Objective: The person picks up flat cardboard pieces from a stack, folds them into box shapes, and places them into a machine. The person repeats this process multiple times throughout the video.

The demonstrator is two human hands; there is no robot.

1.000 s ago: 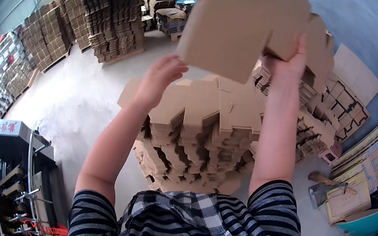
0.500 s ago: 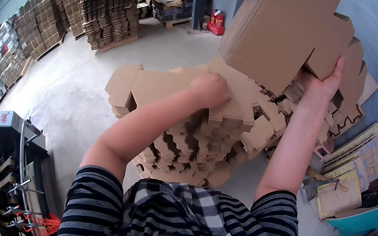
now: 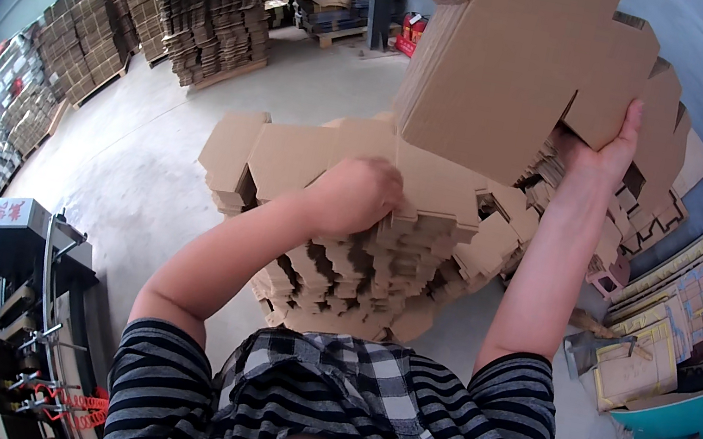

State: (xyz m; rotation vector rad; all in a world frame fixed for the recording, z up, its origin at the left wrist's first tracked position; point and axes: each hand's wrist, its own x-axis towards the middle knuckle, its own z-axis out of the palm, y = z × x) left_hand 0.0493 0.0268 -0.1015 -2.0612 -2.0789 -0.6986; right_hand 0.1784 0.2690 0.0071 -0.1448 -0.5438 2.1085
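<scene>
My right hand (image 3: 603,151) grips the lower right edge of a thick bundle of flat brown cardboard box blanks (image 3: 508,78). The bundle is tilted up at the upper right, its notched flaps toward the hand, and my thumb lies along the edge. My left hand (image 3: 361,193) is curled closed and slightly blurred, over the front edge of a tall stack of cardboard blanks (image 3: 292,157). Its fingertips are hidden, so whether they pinch a sheet does not show. The bundle's lower edge covers part of the stack's far right side.
More cardboard blanks (image 3: 494,235) lie right of the stack. Against the right wall lean patterned boards (image 3: 669,313) and a teal curved panel (image 3: 695,407). A dark machine (image 3: 25,256) stands at the left. Tall cardboard piles (image 3: 206,6) and a red box (image 3: 411,33) are farther back.
My left hand has drawn back toward me and a little left across the stack. The bundle in my right hand has shifted slightly up and left. The whole view has turned a little.
</scene>
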